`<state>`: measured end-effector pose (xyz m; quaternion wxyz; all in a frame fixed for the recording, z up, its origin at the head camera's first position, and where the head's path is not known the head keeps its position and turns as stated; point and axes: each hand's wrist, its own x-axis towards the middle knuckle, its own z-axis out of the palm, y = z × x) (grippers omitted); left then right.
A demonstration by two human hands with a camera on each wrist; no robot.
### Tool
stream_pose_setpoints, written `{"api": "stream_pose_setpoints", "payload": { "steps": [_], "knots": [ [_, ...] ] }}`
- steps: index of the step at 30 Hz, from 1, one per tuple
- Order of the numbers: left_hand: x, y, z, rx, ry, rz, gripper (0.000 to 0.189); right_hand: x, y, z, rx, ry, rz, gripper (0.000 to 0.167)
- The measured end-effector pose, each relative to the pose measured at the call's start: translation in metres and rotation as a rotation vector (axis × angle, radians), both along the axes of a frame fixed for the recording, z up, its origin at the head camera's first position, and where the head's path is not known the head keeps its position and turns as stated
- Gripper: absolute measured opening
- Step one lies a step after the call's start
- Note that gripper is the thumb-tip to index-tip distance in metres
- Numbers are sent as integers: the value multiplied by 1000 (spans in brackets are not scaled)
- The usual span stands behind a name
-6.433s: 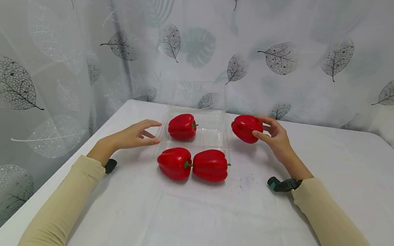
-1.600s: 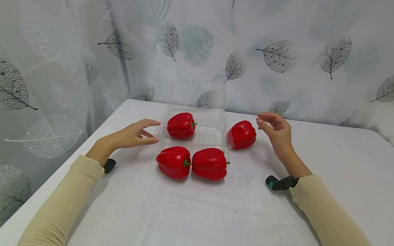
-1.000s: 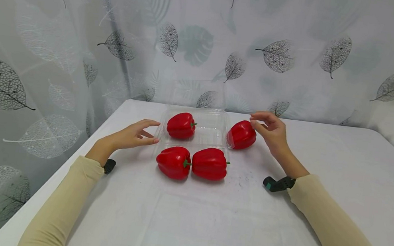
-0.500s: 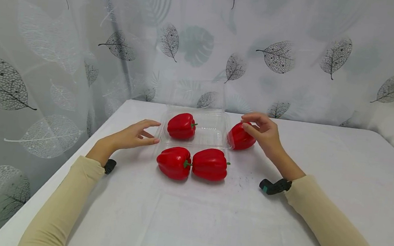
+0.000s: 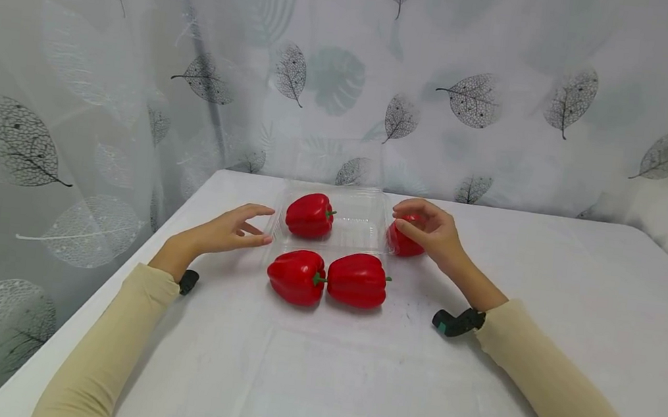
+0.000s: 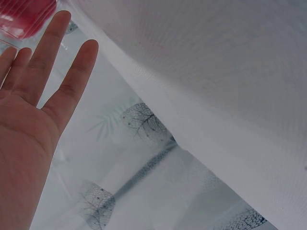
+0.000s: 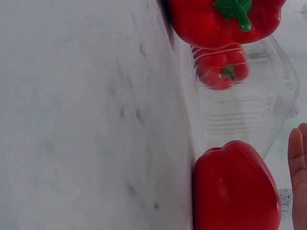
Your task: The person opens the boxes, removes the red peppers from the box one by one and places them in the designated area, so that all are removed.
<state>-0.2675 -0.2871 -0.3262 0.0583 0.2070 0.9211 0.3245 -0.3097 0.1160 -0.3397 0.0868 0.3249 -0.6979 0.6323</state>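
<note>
A clear plastic clamshell container [image 5: 359, 230] stands at the back of the white table with its lid raised. Inside, on its left side, lies a red bell pepper [image 5: 309, 215]. Two more bell peppers, one on the left [image 5: 295, 278] and one on the right [image 5: 357, 280], lie in front of it. Another bell pepper [image 5: 404, 243] sits against the container's right side, partly hidden by my right hand [image 5: 437, 233]. That hand hovers over it with loosely bent fingers; the right wrist view shows the hand [image 7: 299, 172] apart from this pepper [image 7: 235, 191]. My left hand [image 5: 224, 229] has its fingers spread at the container's left edge.
A leaf-patterned curtain [image 5: 335, 79] hangs behind the table and along its left side. The white tabletop [image 5: 315, 383] extends in front of the peppers and to the right. Dark bands [image 5: 459, 322] are on both wrists.
Earlier my right hand held the right-hand pepper; it was then let go on the table beside the container. Since then my right hand has moved left over that pepper. The left hand stays put.
</note>
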Motion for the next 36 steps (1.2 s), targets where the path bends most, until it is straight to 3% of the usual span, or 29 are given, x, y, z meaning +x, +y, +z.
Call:
{"api": "stream_pose_setpoints", "payload": {
  "steps": [7,16,21,30,36],
  "knots": [
    [-1,0,-1,-5,3,6,70,1,-6,1,21,3,67,22],
    [0,1,1,0,-4,-3,69,2,-14,9,172,-70,66,35],
    [1,1,1,2,-11,2,70,1,-17,13,236,-51,68,36],
    [-1,0,0,0,-10,1,69,-6,-26,17,286,-7,81,38],
    [-3,1,0,-3,0,-3,69,-11,-30,19,300,-45,75,38]
  ]
}}
